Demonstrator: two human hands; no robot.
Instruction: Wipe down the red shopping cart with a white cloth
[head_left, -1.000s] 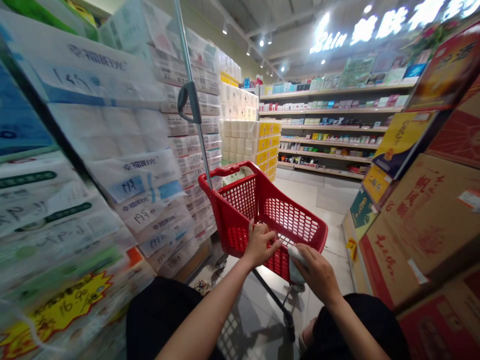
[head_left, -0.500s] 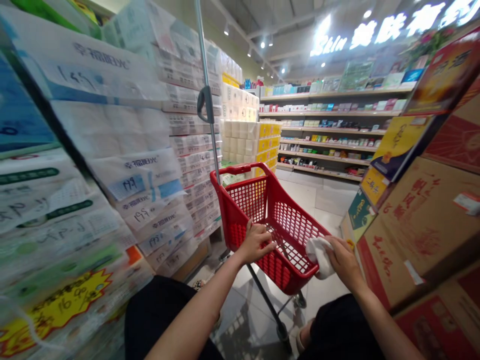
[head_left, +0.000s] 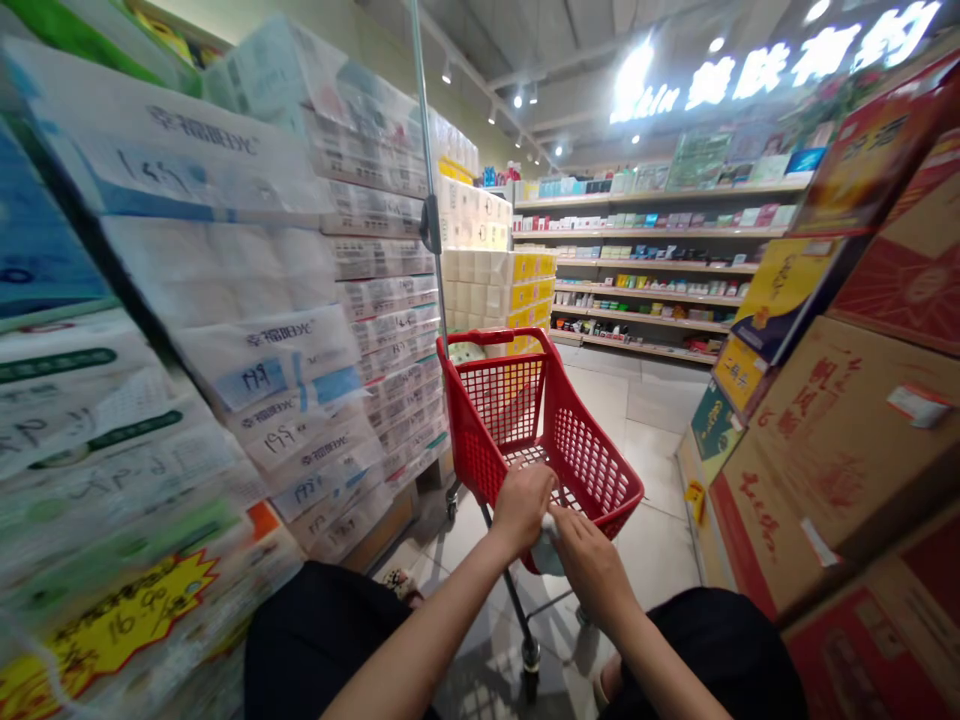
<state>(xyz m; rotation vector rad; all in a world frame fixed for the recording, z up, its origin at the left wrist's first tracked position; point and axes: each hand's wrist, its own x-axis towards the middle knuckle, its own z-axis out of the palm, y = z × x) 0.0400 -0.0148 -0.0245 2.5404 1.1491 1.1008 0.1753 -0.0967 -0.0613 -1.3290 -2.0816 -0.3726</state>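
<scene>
In front of me stands a small red shopping cart (head_left: 592, 450) with a lattice plastic basket on grey metal legs with casters. A tall metal pole rises from its far left corner. My left hand (head_left: 525, 508) curls over the basket's near rim, its fingertips partly hidden. Right beside it, my right hand (head_left: 591, 550) presses a white cloth (head_left: 549, 552) against the outside of that rim. The cloth shows below and between the hands, and my right fingers are closed on it. Inside, the basket's floor shows bare lattice.
Tall stacks of wrapped tissue packs (head_left: 292, 350) line the left side, with a yellow price sign (head_left: 120, 620) low down. Cardboard cartons (head_left: 840, 440) are piled on the right. Shelves of small products (head_left: 645, 265) stand behind, beyond the tiled floor (head_left: 600, 385).
My right hand has moved left with the white cloth, from the basket's right corner to beside my left hand. The cart has turned slightly, and my left hand has shifted a little right.
</scene>
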